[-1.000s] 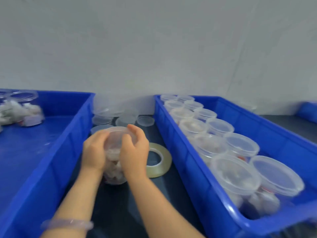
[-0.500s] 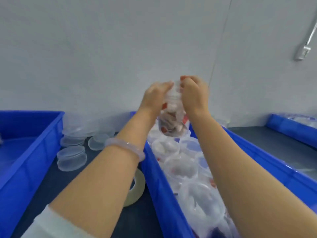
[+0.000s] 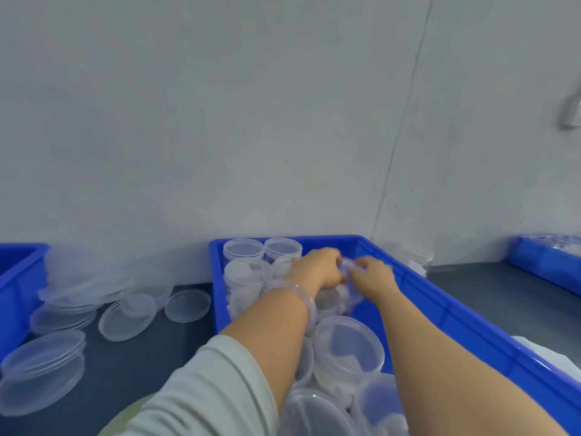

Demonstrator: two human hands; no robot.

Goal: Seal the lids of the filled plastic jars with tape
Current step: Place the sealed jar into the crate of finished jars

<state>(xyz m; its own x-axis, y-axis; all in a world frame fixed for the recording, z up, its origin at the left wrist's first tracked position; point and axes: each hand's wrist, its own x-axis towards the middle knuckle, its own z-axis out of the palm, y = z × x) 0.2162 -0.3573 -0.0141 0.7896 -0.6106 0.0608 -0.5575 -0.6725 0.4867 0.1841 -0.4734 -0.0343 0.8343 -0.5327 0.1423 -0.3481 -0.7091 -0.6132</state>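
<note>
Grip: left hand [image 3: 320, 269] and right hand [image 3: 372, 276] both curl their fingers round the top of one filled jar [image 3: 345, 298], one hand on each side; motion blur hides the exact finger placement.
Jar position: low inside the blue bin [image 3: 440, 297], toward its far end, in the open gap beside the bin's right wall; whether it touches the bin floor cannot be told.
Bin contents: lidded jars [image 3: 349, 347], clear plastic, packed along the left side from the far wall to the near edge of view.
Obstructions: the left forearm crosses over the row of jars and hides several; the right forearm covers the near part of the bin floor.
Left wrist: pale translucent bracelet [image 3: 303, 297]; light sleeve [image 3: 204, 388] pushed up behind it.
Table [image 3: 141, 357]: dark surface, bearing the bins.
Loose lids [image 3: 187, 305]: clear discs, single and stacked, lying left of the bin.
Second blue bin [image 3: 15, 278]: at the left edge, only partly in view.
Third blue bin [image 3: 547, 265]: far right, well apart.
Wall [image 3: 220, 121]: plain grey-white, directly behind the bins.
</note>
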